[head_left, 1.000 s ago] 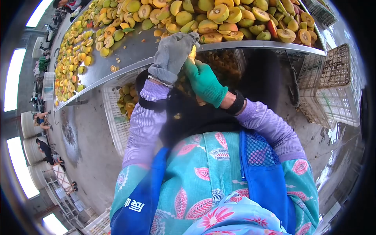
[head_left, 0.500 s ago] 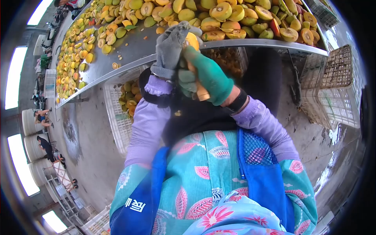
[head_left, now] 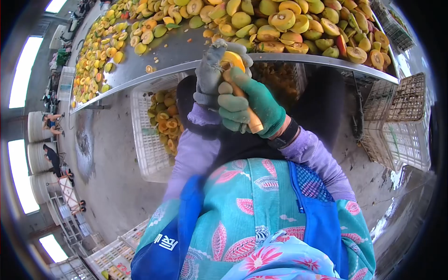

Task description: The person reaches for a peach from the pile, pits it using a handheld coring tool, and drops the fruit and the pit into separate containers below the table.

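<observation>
Yellow-orange fruit piece (head_left: 234,59), curved, smooth; left fingers (head_left: 213,59) clamped on it, right fingers (head_left: 237,100) around wooden handle (head_left: 254,122).

I'm getting blown-out white windows (head_left: 23,176) from 8 to 10 o'clock along a dark wall (head_left: 16,125), chunky pale round tanks (head_left: 41,156) at 9, plus grey floor (head_left: 112,158) with shiny wet-looking streaks (head_left: 385,219) around 4 o'clock.

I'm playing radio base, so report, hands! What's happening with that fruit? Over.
Left hand grey-gloved, holding yellow fruit. Right hand green-gloved, gripping wooden-handled tool, tip hidden. Metal table edge close by; nothing seen blocking.
</observation>
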Demonstrator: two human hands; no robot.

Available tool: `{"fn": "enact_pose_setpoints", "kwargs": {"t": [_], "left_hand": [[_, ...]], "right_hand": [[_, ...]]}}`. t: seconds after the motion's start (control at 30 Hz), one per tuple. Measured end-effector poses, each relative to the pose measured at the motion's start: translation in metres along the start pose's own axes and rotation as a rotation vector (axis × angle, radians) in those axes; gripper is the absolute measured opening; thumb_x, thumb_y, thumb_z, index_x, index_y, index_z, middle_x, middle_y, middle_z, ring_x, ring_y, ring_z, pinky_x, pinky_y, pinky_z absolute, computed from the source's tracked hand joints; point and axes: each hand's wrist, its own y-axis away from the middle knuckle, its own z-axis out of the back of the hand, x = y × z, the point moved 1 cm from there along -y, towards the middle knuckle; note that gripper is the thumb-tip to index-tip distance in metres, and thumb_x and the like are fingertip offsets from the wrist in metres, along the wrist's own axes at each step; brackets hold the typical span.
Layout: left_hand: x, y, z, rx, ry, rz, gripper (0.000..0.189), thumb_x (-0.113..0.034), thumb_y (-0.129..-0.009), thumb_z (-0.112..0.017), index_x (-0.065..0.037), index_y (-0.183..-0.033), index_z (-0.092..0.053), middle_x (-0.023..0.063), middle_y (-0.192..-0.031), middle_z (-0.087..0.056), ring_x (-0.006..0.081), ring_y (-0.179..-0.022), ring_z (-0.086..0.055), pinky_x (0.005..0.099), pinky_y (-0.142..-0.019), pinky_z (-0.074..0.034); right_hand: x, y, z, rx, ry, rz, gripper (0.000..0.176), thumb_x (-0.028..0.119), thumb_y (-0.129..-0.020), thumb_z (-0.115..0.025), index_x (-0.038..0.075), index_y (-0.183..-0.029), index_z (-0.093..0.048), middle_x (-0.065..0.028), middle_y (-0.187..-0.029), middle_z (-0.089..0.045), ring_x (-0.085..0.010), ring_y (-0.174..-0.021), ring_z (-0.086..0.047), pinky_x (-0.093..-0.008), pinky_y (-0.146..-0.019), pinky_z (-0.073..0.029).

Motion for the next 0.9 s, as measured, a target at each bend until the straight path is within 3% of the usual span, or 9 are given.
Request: {"fn": "enact_pose_setpoints", "kwargs": {"t": [0.27, 0.47, 0.53, 0.6, 0.67, 0.7, 0.77, 0.8, 0.9], "left_hand": [[-0.029, 0.036, 0.004, -0.199, 0.01, 0.089, 0.044, -0.046, -0.094, -0.048, -0.004, -0.098, -0.06, 0.0134, -0.081, -0.063, 0.0225, -0.067, -0.061, 0.0322, -0.058, -0.053], [-0.052, 0.092, 0.034, -0.717, 0.104, -0.005, 0.038, -0.039, -0.094, -0.05, -0.005, -0.108, -0.058, 0.0136, -0.088, -0.063, 0.0231, -0.072, -0.061, 0.0324, -0.062, -0.053], [-0.066, 0.118, 0.091, -0.829, -0.237, -0.01, 0.032, -0.029, -0.09, -0.057, -0.002, -0.107, -0.059, 0.0109, -0.091, -0.061, 0.021, -0.079, -0.061, 0.0315, -0.069, -0.052], [-0.082, 0.129, 0.129, -1.054, -0.614, 0.122, 0.034, -0.024, -0.086, -0.063, 0.001, -0.109, -0.059, 0.0093, -0.096, -0.061, 0.0202, -0.084, -0.062, 0.0314, -0.075, -0.052], [-0.095, 0.094, 0.115, -0.879, -1.327, 0.153, 0.042, -0.026, -0.084, -0.065, 0.002, -0.114, -0.058, 0.012, -0.1, -0.063, 0.0212, -0.088, -0.062, 0.0324, -0.078, -0.051], [-0.104, 0.068, 0.105, -0.749, -1.675, 0.163, 0.046, -0.027, -0.083, -0.066, 0.003, -0.117, -0.057, 0.0134, -0.101, -0.063, 0.0217, -0.089, -0.062, 0.0329, -0.08, -0.051], [-0.099, -0.009, 0.059, -0.49, -1.476, -0.01, 0.055, -0.033, -0.082, -0.066, 0.003, -0.122, -0.055, 0.0208, -0.108, -0.063, 0.0286, -0.096, -0.062, 0.0359, -0.082, -0.05], [-0.102, -0.046, 0.025, -0.327, -1.584, 0.178, 0.062, -0.036, -0.078, -0.065, 0.002, -0.125, -0.052, 0.0256, -0.116, -0.059, 0.0336, -0.106, -0.059, 0.0397, -0.088, -0.048], [-0.052, -0.154, 0.05, -0.276, -1.881, 0.162, 0.07, -0.038, -0.073, -0.063, -0.001, -0.13, -0.048, 0.0256, -0.119, -0.058, 0.0362, -0.111, -0.056, 0.0401, -0.096, -0.044]], "right_hand": [[-0.013, -0.007, -0.008, 0.242, -0.257, -0.2, 0.033, 0.044, -0.099, -0.039, 0.015, -0.086, -0.049, 0.0059, -0.057, -0.037, -0.0103, -0.046, -0.036, -0.0259, -0.045, -0.033], [-0.025, -0.009, -0.024, 0.355, -0.389, -0.315, 0.033, 0.045, -0.098, -0.041, 0.016, -0.088, -0.051, 0.0063, -0.057, -0.036, -0.0091, -0.048, -0.037, -0.0251, -0.046, -0.032], [-0.01, -0.004, -0.013, 0.394, -0.336, -0.254, 0.034, 0.048, -0.097, -0.044, 0.016, -0.09, -0.052, 0.0061, -0.057, -0.037, -0.009, -0.049, -0.038, -0.0252, -0.047, -0.033], [0.014, 0.009, 0.007, 0.024, -0.043, -0.12, 0.035, 0.05, -0.097, -0.041, 0.017, -0.085, -0.045, 0.0069, -0.057, -0.037, -0.0078, -0.045, -0.04, -0.0239, -0.045, -0.034], [0.014, 0.002, 0.09, -0.217, -0.331, -0.138, 0.036, 0.05, -0.096, -0.045, 0.016, -0.082, -0.044, 0.0051, -0.057, -0.04, -0.0097, -0.046, -0.042, -0.0244, -0.046, -0.037], [0.022, 0.004, 0.067, -0.635, -0.291, -0.039, 0.036, 0.05, -0.095, -0.047, 0.016, -0.084, -0.045, 0.0024, -0.057, -0.043, -0.0112, -0.046, -0.044, -0.0239, -0.046, -0.038], [0.032, 0.01, 0.052, -0.516, -0.055, -0.048, 0.037, 0.052, -0.094, -0.049, 0.016, -0.085, -0.046, 0.0013, -0.057, -0.044, -0.0117, -0.045, -0.044, -0.0242, -0.044, -0.037], [0.035, 0.014, 0.045, -0.46, 0.057, -0.048, 0.038, 0.053, -0.093, -0.049, 0.016, -0.085, -0.046, 0.0007, -0.058, -0.044, -0.0119, -0.045, -0.044, -0.0243, -0.044, -0.037], [0.054, 0.015, 0.034, -0.563, 0.186, 0.057, 0.038, 0.056, -0.09, -0.054, 0.021, -0.078, -0.047, 0.0026, -0.057, -0.041, -0.0109, -0.044, -0.037, -0.0254, -0.04, -0.031]]}}
